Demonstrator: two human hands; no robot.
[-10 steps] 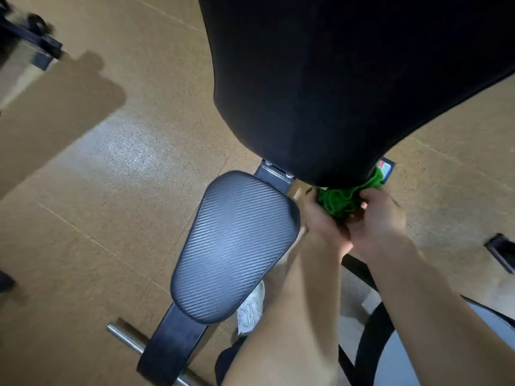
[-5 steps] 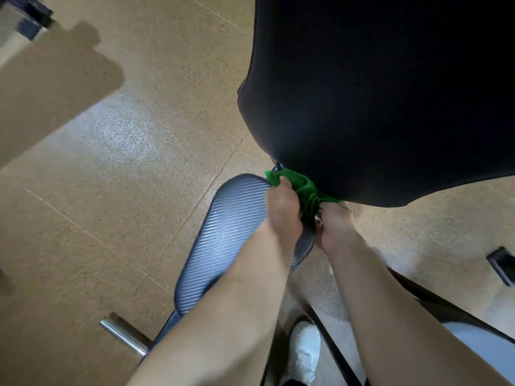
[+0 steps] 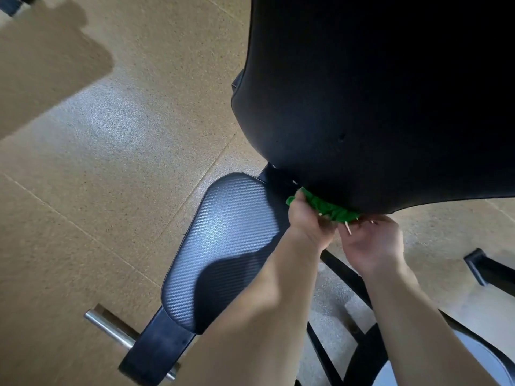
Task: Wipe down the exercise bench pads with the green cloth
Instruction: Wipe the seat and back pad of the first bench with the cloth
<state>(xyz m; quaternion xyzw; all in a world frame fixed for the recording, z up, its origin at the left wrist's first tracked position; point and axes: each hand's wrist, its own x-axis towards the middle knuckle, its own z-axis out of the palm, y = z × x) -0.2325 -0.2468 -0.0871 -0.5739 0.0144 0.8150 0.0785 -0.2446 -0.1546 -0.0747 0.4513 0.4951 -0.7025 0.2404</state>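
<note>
Green cloth (image 3: 324,207) bunched at center right of frame, pressed against lower edge of big black back pad (image 3: 376,107). Left hand (image 3: 308,222): grip clamped on left end of cloth. Right hand (image 3: 372,242) at right end of cloth, fingers curled; whether grip closes on cloth, cannot tell. Ribbed seat pad (image 3: 223,240) at lower center, above speckled floor (image 3: 111,162).

Speckled tan floor (image 3: 117,168) bears the black bench frame (image 3: 156,355) with its steel crossbar (image 3: 108,327)

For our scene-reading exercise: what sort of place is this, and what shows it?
Probably a gym: a textured seat pad, a large black back pad, and a steel bar.
</note>
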